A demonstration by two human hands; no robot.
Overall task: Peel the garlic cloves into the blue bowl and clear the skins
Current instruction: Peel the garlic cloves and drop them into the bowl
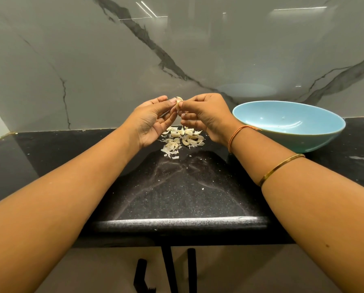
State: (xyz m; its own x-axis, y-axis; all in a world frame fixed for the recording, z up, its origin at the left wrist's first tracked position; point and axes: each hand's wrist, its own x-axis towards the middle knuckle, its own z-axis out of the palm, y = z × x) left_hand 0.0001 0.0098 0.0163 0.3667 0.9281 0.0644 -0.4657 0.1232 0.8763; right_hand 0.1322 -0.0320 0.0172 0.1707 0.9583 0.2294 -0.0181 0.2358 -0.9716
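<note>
Both hands meet above the black desk (176, 187): the left hand (153, 121) and the right hand (204, 117) each pinch the same garlic clove (178, 102) between thumb and fingertips, holding it up in front of the marble wall. Directly beneath them a pile of cloves and skins (182, 139) lies scattered on the desk. To the right, near the right wrist, sits the blue bowl (288, 125), tilted slightly, with only a few tiny specks visible inside.
</note>
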